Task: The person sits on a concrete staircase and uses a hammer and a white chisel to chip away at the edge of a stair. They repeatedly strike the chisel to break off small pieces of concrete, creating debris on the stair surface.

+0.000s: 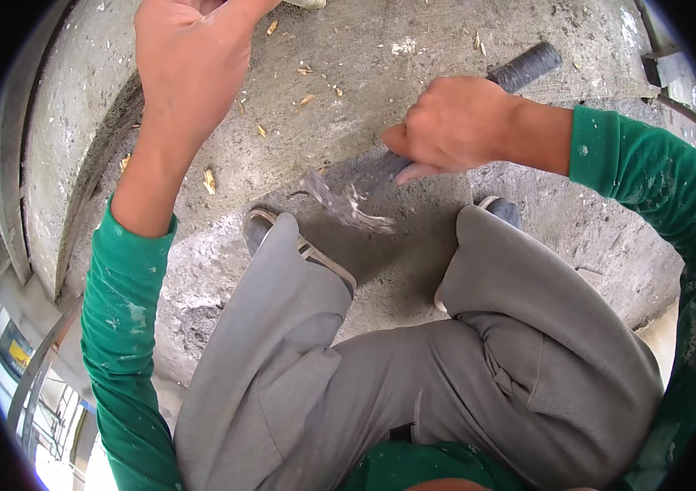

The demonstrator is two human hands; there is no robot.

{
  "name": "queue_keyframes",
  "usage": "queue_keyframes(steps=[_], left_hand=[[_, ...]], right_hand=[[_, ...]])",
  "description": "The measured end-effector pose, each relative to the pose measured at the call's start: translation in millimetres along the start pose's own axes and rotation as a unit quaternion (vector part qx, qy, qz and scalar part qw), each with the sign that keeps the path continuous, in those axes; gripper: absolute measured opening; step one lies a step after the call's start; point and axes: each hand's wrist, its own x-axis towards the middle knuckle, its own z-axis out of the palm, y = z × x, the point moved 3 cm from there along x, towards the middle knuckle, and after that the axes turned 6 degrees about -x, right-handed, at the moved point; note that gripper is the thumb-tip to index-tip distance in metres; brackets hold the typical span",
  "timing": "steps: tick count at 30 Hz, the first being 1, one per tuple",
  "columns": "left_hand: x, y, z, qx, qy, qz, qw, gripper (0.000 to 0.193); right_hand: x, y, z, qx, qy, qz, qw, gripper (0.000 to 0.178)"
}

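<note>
My right hand (pixel 458 123) is closed round the handle of a hammer (pixel 526 67). Its dark ribbed grip end sticks out to the upper right, past my wrist. The hammer's metal head, toward the lower left, is smeared by motion above my shoes. At the upper left, my left hand (pixel 192 57) reaches to the picture's top edge with its fingers bent together; most of the fingertips are cut off. Just right of them, a pale rounded piece (pixel 307 3) shows at the edge, and what the fingers hold cannot be made out.
Small wood chips (pixel 210 181) lie scattered over the rough concrete surface (pixel 348 90). My shoes (pixel 259 227) stand on grey concrete below the hammer, between my bent knees. A raised curved concrete edge (pixel 90 176) runs down the left, with metal bars (pixel 8 164) beyond it.
</note>
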Motion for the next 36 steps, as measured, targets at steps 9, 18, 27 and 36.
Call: queue_keyframes(steps=[9, 18, 27, 36], left_hand=[[15.7, 4.5, 5.8, 0.006, -0.003, -0.016, 1.0, 0.019], [64.9, -4.5, 4.0, -0.039, -0.181, -0.054, 0.981, 0.039], [47.3, -6.6, 47.7, 0.117, -0.07, 0.026, 0.99, 0.046], [47.9, -55.5, 180.9, 0.455, -0.303, 0.079, 0.834, 0.02]], right_hand=[[-29.0, 86.9, -18.1, 0.105, 0.05, 0.288, 0.95, 0.066], [-52.2, 74.9, 51.5, 0.111, 0.161, 0.29, 0.937, 0.056], [-62.5, 83.7, 44.1, 0.147, 0.111, 0.291, 0.939, 0.053], [-50.8, 86.5, 73.6, 0.196, 0.277, 0.195, 0.92, 0.052]])
